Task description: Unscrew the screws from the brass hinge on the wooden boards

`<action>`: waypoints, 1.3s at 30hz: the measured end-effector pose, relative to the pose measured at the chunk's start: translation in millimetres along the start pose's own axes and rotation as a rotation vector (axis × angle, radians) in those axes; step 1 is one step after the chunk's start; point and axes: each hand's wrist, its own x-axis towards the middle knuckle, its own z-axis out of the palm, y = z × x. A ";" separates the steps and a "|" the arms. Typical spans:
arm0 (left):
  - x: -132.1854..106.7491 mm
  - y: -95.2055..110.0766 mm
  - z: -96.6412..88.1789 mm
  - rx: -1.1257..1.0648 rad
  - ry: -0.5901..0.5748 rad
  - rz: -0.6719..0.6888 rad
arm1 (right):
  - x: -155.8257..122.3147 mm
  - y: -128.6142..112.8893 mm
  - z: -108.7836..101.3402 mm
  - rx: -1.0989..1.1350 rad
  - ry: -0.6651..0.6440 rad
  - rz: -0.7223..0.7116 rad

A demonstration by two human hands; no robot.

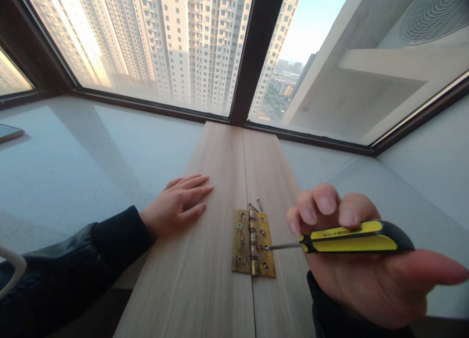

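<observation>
My right hand (370, 284) holds a yellow and black screwdriver (344, 238), its palm turned up and its thumb stretched out to the right. The screwdriver's tip meets a screw on the right leaf of a worn brass hinge (241, 241). This hinge lies unfolded across the seam between two pale wooden boards (198, 289), with screw heads showing in both leaves. Just beyond its top edge lie two loose screws (260, 205). My left hand (174, 206) rests flat on the left board, fingers spread, to the left of the hinge.
The boards lie on a white speckled sill (110, 152) and reach to the dark window frame (240, 98). A flat, thin object (10, 133) lies at the far left. A white curved piece (14, 267) pokes in at the lower left edge.
</observation>
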 end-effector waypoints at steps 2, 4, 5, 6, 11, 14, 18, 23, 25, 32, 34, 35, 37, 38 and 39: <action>0.1 0.1 -0.3 -0.005 0.000 0.002 | 0.8 2.1 -3.4 0.027 -0.013 -0.002; 0.3 0.2 -0.4 -0.007 0.001 0.000 | 2.3 4.5 -6.0 0.144 -0.105 0.041; 0.4 0.2 -0.4 -0.006 0.001 -0.001 | 3.0 5.5 -6.4 0.201 -0.137 0.059; 0.3 0.4 -0.4 -0.005 0.001 -0.002 | 3.5 6.3 -6.4 0.237 -0.152 0.069; -0.8 0.8 -0.4 -0.003 -0.001 -0.005 | 0.8 4.6 -4.7 0.090 -0.049 0.007; -1.1 0.4 -0.5 -0.008 0.000 -0.001 | -1.2 3.2 -6.2 -0.021 -0.013 -0.026; -0.1 0.0 -0.8 -0.020 0.008 0.000 | 0.6 5.5 -2.2 0.149 -0.153 0.021; 1.1 1.1 -1.6 -0.023 0.005 0.006 | 0.3 4.8 7.2 0.091 -0.175 0.032; 1.0 1.5 -1.7 -0.030 0.008 0.003 | -0.5 2.7 5.6 0.025 -0.128 -0.011; 0.5 0.5 -1.3 -0.026 0.003 0.002 | 7.3 1.7 -8.7 0.159 -0.215 0.014; 0.5 0.5 -1.2 -0.020 -0.002 -0.002 | 8.7 2.0 -9.4 0.199 -0.255 0.046; 0.5 0.5 -1.2 -0.017 -0.003 -0.003 | 8.5 1.8 -9.2 0.180 -0.253 0.056; 0.5 0.9 -1.2 -0.014 -0.001 -0.003 | 6.5 1.0 -8.3 0.117 -0.219 0.046; 0.4 1.2 -1.2 -0.017 0.001 -0.003 | 5.1 0.6 -8.0 0.084 -0.189 0.027; 0.3 1.5 -1.4 -0.022 0.003 -0.003 | 3.6 0.4 -8.0 0.047 -0.148 -0.001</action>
